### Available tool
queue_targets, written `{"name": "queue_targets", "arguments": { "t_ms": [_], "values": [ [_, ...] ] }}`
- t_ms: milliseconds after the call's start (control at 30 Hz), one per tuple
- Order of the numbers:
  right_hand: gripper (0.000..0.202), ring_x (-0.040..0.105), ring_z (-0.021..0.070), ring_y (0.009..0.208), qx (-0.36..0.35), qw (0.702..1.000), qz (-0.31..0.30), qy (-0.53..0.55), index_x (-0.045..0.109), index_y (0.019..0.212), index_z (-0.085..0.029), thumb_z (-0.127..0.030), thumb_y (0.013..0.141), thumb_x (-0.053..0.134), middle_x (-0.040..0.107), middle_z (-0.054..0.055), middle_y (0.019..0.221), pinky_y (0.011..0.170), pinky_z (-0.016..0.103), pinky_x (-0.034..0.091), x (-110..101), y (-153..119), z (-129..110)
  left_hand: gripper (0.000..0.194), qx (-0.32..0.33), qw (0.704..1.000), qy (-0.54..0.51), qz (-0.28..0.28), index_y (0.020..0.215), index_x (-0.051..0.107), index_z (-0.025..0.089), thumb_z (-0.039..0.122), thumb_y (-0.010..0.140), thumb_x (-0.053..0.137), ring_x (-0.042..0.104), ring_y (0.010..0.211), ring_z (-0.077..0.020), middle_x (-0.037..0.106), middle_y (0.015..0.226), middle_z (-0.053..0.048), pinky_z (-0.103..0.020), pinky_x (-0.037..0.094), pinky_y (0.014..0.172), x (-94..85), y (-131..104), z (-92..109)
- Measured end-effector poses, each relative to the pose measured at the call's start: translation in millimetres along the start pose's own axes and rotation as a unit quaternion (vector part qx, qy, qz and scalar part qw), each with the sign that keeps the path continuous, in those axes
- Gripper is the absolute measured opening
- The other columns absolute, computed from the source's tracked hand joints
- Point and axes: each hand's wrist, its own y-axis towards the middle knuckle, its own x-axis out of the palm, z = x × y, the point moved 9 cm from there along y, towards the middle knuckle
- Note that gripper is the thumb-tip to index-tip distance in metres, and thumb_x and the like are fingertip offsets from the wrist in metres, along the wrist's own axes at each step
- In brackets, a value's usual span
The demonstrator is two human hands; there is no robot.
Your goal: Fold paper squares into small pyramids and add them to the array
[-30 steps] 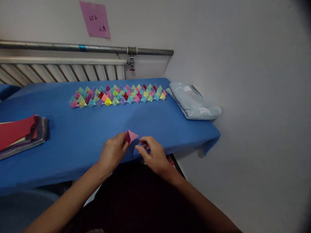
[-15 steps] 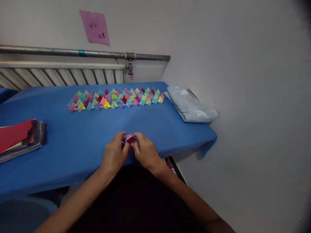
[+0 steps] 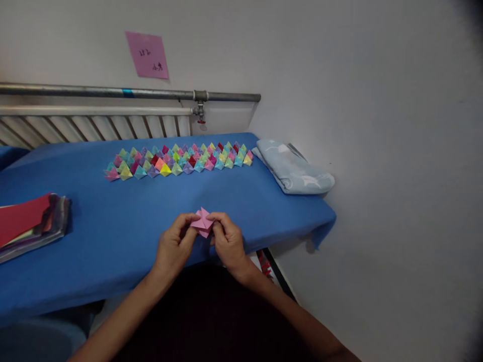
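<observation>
A pink folded-paper piece [image 3: 203,222], with pointed flaps spread out, is held up above the front of the blue cloth-covered table [image 3: 124,221]. My left hand [image 3: 176,242] pinches its left side between thumb and fingers. On the right side, my right hand [image 3: 227,241] grips it the same way, thumb and forefinger closed on the paper. Beyond my hands, several rows of colourful folded-paper pieces [image 3: 177,160] stand side by side toward the back of the table.
A stack of coloured paper [image 3: 30,218] in a clear wrapper lies at the left. A folded light-blue cloth [image 3: 294,168] rests at the right end, by the wall. Behind the table run a radiator [image 3: 113,126] and a metal pipe [image 3: 162,94] with a red-handled valve [image 3: 201,115].
The pink paper has turned and its flaps show wider, facing me. My fingers have shifted to its two sides. The view has tilted up slightly.
</observation>
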Motion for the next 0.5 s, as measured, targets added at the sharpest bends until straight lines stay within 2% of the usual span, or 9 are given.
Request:
{"name": "queue_targets", "arguments": {
  "t_ms": [167,233,333,433,500],
  "values": [
    [0.024,0.055,0.0101,0.056,0.015,0.999,-0.011,0.046,0.064,0.096,-0.026,-0.021,0.09,0.042,0.059,-0.002,0.073,0.056,0.023,0.046,0,-2,-2,0.022,-0.032,0.997,-0.071,-0.015,0.092,0.068,0.021,0.036,0.078,0.06,0.063,0.074,-0.0144,0.07,0.082,0.0,-0.025,0.05,0.067,-4.8,-4,3],
    [0.022,0.056,0.0093,0.056,0.02,0.997,-0.028,0.07,0.065,0.095,-0.025,-0.02,0.088,0.044,0.06,-0.002,0.078,0.057,0.023,0.047,1,-3,-7,0.022,-0.042,0.995,-0.088,-0.007,0.088,0.068,0.021,0.04,0.079,0.062,0.061,0.071,-0.0133,0.069,0.079,0.0,-0.024,0.049,0.065,-6.9,-4,2],
    [0.016,0.056,0.0093,0.059,0.019,0.994,-0.051,0.09,0.065,0.09,-0.024,-0.025,0.087,0.049,0.061,-0.001,0.082,0.057,0.023,0.047,3,-3,-14,0.023,-0.06,0.99,-0.13,0.019,0.087,0.066,0.021,0.038,0.073,0.071,0.06,0.069,-0.0118,0.069,0.076,0.002,-0.022,0.049,0.064,-8.5,-4,-4],
    [0.013,0.053,0.0094,0.058,0.039,0.994,-0.035,0.1,0.061,0.083,-0.023,-0.033,0.088,0.053,0.058,-0.002,0.074,0.057,0.023,0.046,4,-1,-8,0.032,-0.081,0.981,-0.173,0.017,0.094,0.064,0.021,0.034,0.067,0.076,0.063,0.071,-0.0121,0.072,0.08,0.001,-0.022,0.05,0.066,-4.9,-5,-10],
    [0.01,0.055,0.0103,0.06,0.052,0.991,-0.011,0.121,0.057,0.088,-0.024,-0.034,0.086,0.057,0.058,-0.003,0.074,0.057,0.023,0.046,4,-1,0,0.039,-0.103,0.976,-0.192,0.006,0.099,0.062,0.02,0.034,0.066,0.077,0.064,0.071,-0.0125,0.073,0.078,0.001,-0.023,0.05,0.067,-2.1,-6,-13]
  ]
}}
